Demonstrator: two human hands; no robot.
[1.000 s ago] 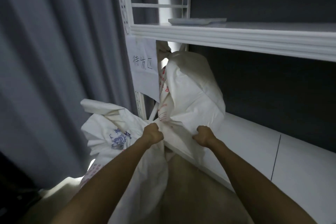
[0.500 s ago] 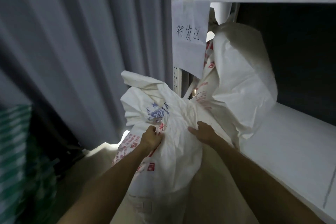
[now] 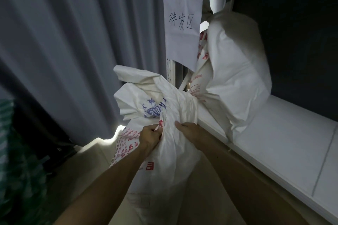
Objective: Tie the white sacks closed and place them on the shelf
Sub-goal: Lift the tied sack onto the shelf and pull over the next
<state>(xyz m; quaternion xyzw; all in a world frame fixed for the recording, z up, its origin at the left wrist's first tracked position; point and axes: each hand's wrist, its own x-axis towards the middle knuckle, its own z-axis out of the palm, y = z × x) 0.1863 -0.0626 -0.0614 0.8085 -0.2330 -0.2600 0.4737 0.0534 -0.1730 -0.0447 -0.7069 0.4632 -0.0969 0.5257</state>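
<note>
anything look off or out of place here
Nothing spilled or torn. The paper sign hangs slightly crooked on the shelf post, and the tied sack on the shelf leans. The left hand and right hand grip the front sack.

A paper sign (image 3: 182,45) on the shelf post (image 3: 170,73) reads handwritten "待发区", and the held sack (image 3: 172,153) shows red "京" and "司".
</note>
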